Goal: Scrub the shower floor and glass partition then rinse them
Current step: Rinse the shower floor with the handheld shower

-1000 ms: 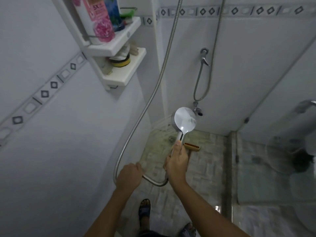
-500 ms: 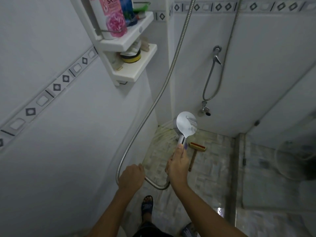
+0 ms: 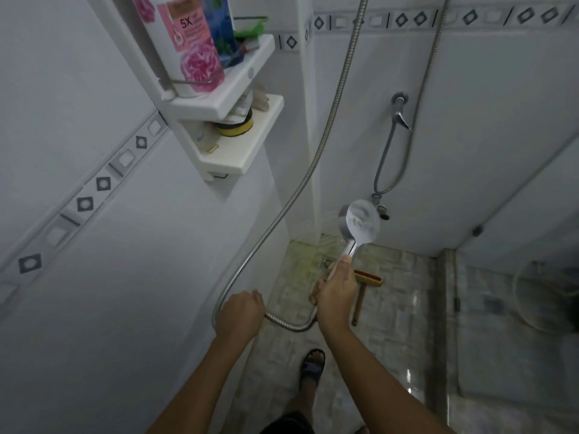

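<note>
Clutching the shower head (image 3: 362, 222), the right grip (image 3: 336, 296) hangs above a brush (image 3: 369, 279); the left grip (image 3: 239, 314) squeezes the hose (image 3: 293, 327).

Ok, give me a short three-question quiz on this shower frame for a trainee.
1. True or false: the right hand holds the shower head by its handle.
2. The left hand holds: A the hose, B a bottle, C the shelf.
3. Where does the scrub brush lie?
Key: 1 true; 2 A; 3 on the shower floor, in neither hand.
</note>
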{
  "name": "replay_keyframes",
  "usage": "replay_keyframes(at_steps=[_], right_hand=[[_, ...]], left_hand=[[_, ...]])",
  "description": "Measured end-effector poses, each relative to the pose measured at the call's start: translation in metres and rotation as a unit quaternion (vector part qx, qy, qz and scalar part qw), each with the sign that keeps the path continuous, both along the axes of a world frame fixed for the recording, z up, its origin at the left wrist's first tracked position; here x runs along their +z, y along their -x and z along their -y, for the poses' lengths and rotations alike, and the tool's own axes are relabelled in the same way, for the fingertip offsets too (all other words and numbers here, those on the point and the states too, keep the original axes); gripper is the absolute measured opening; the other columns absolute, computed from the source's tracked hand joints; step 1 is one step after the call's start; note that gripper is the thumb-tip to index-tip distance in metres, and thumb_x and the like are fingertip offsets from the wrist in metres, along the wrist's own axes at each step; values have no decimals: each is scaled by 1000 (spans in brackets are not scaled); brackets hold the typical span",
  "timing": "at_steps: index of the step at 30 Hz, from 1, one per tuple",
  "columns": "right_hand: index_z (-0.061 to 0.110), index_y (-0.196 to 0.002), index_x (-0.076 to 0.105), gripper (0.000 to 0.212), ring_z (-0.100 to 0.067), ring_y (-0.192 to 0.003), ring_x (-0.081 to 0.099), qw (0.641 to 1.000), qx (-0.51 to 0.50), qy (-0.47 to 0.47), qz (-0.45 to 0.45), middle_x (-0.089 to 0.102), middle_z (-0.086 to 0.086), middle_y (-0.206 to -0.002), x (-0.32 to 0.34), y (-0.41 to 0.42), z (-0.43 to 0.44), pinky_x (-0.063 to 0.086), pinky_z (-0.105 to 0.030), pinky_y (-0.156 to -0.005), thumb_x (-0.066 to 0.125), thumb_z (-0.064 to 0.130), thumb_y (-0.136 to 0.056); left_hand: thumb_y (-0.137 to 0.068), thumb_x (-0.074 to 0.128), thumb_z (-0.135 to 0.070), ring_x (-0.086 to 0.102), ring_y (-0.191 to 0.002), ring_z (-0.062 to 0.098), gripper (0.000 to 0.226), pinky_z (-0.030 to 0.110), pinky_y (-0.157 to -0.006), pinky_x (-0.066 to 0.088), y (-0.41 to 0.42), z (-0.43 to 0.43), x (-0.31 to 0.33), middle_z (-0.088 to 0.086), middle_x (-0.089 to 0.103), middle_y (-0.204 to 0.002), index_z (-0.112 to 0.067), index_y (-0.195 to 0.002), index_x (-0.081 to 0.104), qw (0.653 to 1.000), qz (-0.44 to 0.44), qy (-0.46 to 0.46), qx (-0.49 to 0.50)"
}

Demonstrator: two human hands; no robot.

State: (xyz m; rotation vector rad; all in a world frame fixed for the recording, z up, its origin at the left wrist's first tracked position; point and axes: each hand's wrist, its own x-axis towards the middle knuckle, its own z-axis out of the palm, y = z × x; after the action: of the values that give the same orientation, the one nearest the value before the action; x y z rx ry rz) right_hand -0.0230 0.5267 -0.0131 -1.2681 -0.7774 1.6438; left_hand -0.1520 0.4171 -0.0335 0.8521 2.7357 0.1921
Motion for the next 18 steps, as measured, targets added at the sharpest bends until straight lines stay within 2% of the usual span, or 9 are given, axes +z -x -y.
replay_keyframes(at_steps=[5,8,11,15,18], right_hand=[[12,-78,43,46,-17,-43,34,999,-38,0,-2,35,-8,-57,3,34,-44,34,-27,-41,37,48,-106],[13,-78,41,44,-16,-42,32,998,-57,3,-2,33,1,-53,5,52,-66,32,-26,-40,36,46,-107],[17,-74,40,45,-16,-43,32,997,-81,-10,5,33,4,-52,5,68,-88,33,-29,-43,37,47,-106],[20,-72,42,45,-16,-43,34,995,-100,-21,15,36,8,-49,2,88,-108,34,-29,-45,38,49,-105],[35,-65,52,45,-17,-52,41,993,-101,-33,59,42,7,-53,-8,103,-115,40,-37,-55,42,70,-92]], left_hand=[[-102,36,-32,68,-83,37,53,41,-71,54,44,-50,-1,22,70,-86,2,-74,65,998,-16,-3,-55],[-102,37,-32,68,-85,38,53,40,-74,52,62,-77,0,22,70,-87,3,-75,66,999,-6,-27,-42],[-101,32,-35,68,-83,38,57,40,-72,53,80,-97,-2,22,70,-85,2,-73,65,997,-16,-33,-72],[-103,38,-30,68,-87,37,50,39,-74,52,97,-118,1,22,71,-89,2,-77,66,996,-9,-30,-84],[-103,37,-32,68,-88,37,51,40,-77,55,110,-130,1,21,71,-91,2,-80,67,996,7,-27,-84]])
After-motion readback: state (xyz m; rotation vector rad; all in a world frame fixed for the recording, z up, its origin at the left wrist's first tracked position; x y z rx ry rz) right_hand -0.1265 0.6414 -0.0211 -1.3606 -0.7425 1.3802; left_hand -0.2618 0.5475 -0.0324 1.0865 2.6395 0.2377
